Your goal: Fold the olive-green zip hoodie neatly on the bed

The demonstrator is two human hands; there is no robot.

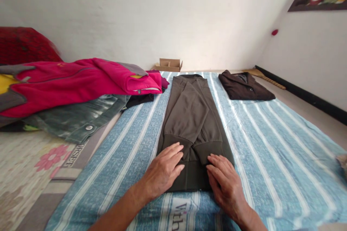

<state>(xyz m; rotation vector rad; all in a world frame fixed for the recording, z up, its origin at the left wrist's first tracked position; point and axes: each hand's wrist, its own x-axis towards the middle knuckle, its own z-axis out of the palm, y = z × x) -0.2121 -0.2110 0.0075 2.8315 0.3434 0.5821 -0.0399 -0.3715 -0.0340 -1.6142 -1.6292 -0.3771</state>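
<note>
A dark olive sweatshirt (pixel 193 112) lies on the blue striped sheet (pixel 130 140), folded lengthwise into a long panel with both sleeves laid down its front. Its cuffs and ribbed hem are at the near end. My left hand (pixel 164 168) rests on the hem's left side, fingers stretched out beside one cuff. On the right side, my right hand (pixel 223 178) lies palm down with its fingers extended over the edge of the other cuff. Neither hand grips the cloth.
At the left is a heap with a pink fleece jacket (pixel 76 79) and a grey-green denim garment (pixel 84 115). A folded dark brown garment (pixel 245 86) lies at the back right. A small open cardboard box (pixel 169 65) stands by the wall.
</note>
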